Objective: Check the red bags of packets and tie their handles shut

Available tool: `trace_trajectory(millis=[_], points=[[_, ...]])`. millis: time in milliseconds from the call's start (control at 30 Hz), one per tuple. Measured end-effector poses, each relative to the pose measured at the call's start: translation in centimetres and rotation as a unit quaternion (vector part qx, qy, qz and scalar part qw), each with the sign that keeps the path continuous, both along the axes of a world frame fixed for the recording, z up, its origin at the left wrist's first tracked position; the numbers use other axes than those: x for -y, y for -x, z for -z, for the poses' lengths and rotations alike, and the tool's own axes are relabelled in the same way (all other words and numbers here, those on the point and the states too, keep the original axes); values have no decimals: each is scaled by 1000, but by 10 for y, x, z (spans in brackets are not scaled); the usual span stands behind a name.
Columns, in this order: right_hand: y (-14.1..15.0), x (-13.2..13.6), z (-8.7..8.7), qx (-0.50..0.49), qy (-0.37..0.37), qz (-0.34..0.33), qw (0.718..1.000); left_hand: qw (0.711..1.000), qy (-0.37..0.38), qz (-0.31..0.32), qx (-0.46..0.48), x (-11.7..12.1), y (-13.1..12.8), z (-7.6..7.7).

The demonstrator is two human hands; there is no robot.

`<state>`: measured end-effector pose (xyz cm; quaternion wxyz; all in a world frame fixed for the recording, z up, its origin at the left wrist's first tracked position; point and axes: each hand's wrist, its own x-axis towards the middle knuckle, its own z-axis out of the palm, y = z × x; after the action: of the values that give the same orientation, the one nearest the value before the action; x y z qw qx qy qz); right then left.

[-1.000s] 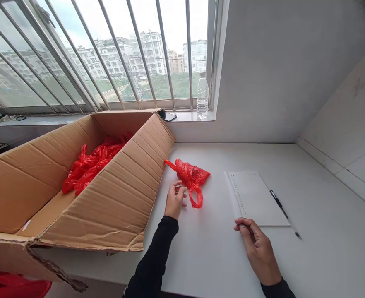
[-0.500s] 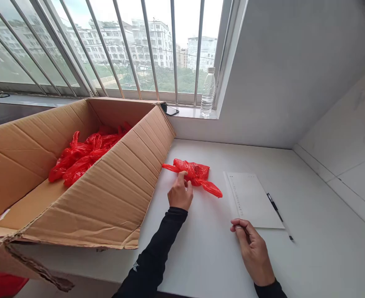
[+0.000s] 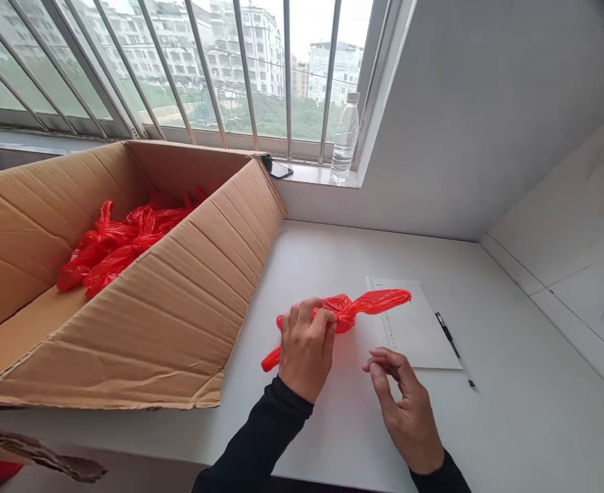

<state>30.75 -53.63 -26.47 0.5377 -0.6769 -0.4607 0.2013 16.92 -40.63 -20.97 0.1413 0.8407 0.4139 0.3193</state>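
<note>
A knotted red plastic bag [image 3: 344, 316] is gripped by my left hand [image 3: 306, 346], whose fingers are closed over its near side. One twisted end of the bag stretches right, above the sheet of paper [image 3: 425, 335]; another end pokes out left of my wrist. What the bag contains is hidden. To the right, my right hand [image 3: 402, 400] is held over the white table with nothing in it, thumb and forefinger curved and a gap between them. The black-and-clear pen [image 3: 453, 348] lies along the paper's right edge.
On the left stands a large open cardboard box [image 3: 179, 301] with several red plastic bags [image 3: 122, 236] inside. A water bottle [image 3: 345, 140] and a phone [image 3: 280, 170] are on the windowsill. Walls bound the white table [image 3: 507, 424] at the back and right.
My left hand has taken hold of the red bag and turned it, bringing it nearer and to the right. My right hand has shifted slightly left and its fingers have parted.
</note>
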Motion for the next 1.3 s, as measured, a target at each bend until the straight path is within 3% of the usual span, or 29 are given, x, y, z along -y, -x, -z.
trace_trajectory(millis=[100, 200, 267, 367, 500, 633, 833, 967, 1067, 1167, 1300], points=[[8, -10, -22, 37, -25, -19, 999, 997, 51, 48, 27, 24, 9, -11], [11, -13, -31, 62, -44, -28, 997, 980, 155, 85, 92, 37, 18, -18], [10, -9, -32, 81, -50, -27, 995, 960, 230, 82, 135, 41, 25, -22], [5, 0, -32, 89, -39, -11, 995, 938, 293, 27, 180, 42, 38, -25], [-1, 8, -34, 76, 1, 10, 997, 925, 323, -20, 198, 38, 52, -22], [3, 5, -40, 147, -31, 16, 989, 916, 334, 0, 222, 37, 52, -21], [13, -4, -46, 159, -45, -86, 982, 892, 385, 68, 227, 42, 41, -27], [1, 1, -50, 112, -16, -16, 993, 898, 362, -2, 250, 35, 51, -23], [-7, 5, -55, 81, 13, 15, 996, 880, 378, -21, 285, 30, 58, -20], [1, 0, -57, 108, -20, -67, 992, 859, 425, 29, 284, 33, 56, -21], [18, -9, -55, 146, -41, -141, 978, 870, 419, 53, 257, 38, 50, -25]])
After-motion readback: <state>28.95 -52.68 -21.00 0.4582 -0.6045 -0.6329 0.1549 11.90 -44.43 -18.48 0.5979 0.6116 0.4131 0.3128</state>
